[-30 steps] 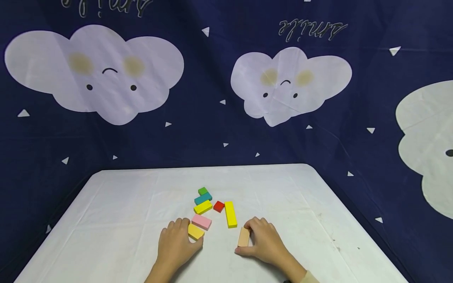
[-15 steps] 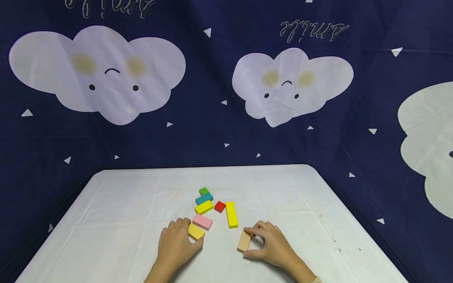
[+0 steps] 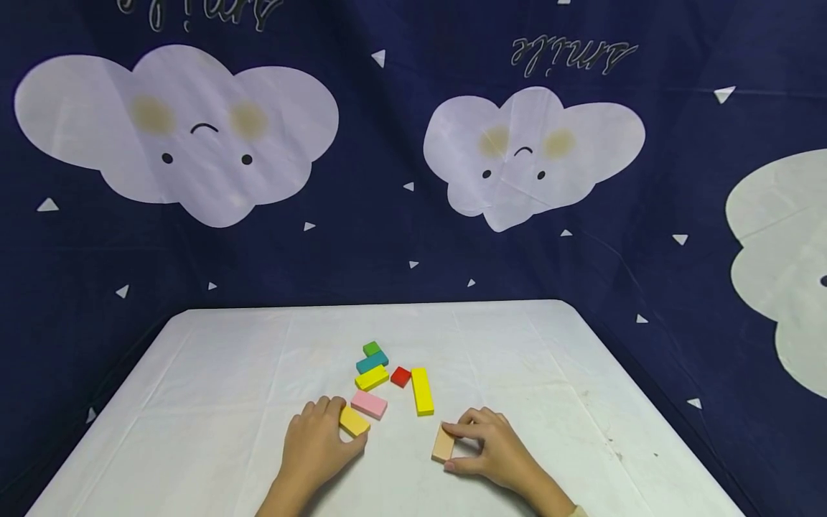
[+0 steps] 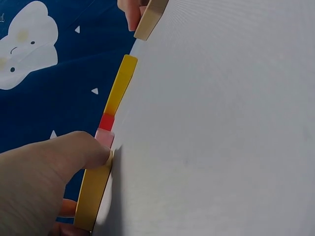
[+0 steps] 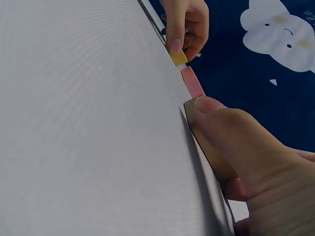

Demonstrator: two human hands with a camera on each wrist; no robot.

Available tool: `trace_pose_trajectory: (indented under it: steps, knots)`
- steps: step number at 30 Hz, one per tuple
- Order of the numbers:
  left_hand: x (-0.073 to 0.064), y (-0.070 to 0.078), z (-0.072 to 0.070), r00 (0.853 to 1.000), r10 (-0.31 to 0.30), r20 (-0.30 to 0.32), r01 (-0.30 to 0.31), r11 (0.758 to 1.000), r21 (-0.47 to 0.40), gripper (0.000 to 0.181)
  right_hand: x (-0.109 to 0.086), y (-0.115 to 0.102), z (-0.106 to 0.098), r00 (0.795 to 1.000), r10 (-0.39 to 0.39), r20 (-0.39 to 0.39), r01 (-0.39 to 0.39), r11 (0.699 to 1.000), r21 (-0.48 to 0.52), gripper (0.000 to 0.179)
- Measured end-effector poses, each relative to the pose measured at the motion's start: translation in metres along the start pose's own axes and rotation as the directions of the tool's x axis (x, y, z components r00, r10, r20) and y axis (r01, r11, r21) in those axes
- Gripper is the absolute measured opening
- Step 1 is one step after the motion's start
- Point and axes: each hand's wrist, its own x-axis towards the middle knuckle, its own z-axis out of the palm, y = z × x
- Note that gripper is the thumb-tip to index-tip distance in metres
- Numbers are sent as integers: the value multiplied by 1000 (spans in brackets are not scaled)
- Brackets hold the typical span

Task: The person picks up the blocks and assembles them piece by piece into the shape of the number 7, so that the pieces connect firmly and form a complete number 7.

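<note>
My left hand (image 3: pixel 316 441) grips a yellow-orange block (image 3: pixel 354 422) between thumb and fingers, low on the white table. In the left wrist view the thumb lies at one end of this block (image 4: pixel 93 191). To the right, my right hand (image 3: pixel 496 446) pinches a plain wooden block (image 3: pixel 443 445), index finger at its far end and thumb at its near end. The right wrist view shows the thumb on the wooden block's top end (image 5: pixel 214 155). A pink block (image 3: pixel 369 405) lies just beyond the yellow-orange one, a narrow gap between them.
Behind the pink block lie a short yellow block (image 3: pixel 372 378), a teal block (image 3: pixel 372 362) and a green block (image 3: pixel 371 348). A red block (image 3: pixel 400 377) sits beside a long yellow block (image 3: pixel 423 392). A dark blue cloth (image 3: pixel 362 266) with clouds hangs behind the white table (image 3: pixel 517 345).
My right hand has shifted slightly right and nearer, and the wooden block has turned and slid nearer with it. The left hand has drawn the yellow-orange block slightly left.
</note>
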Motion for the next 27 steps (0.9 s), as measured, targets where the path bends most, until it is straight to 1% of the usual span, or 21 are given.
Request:
trace_pose_trajectory:
  steps: [6,17,23,27]
  knots:
    - [0,0,-2,1000,-6,15,6,1000,-15,65,0,0,1,1000,-21,4,21,1000,2,58]
    - [1,-3,-2,1000,-3,16,3,1000,-11,65,0,0,2,998,-67,-21,67,998,15,57]
    - [3,-4,-2,999,-9,33,10,1000,-19,65,-1,1,2,997,-78,-25,79,997,22,56]
    - [3,-7,-3,999,6,36,-4,999,-38,63,-1,1,2,997,-75,-18,76,997,26,56]
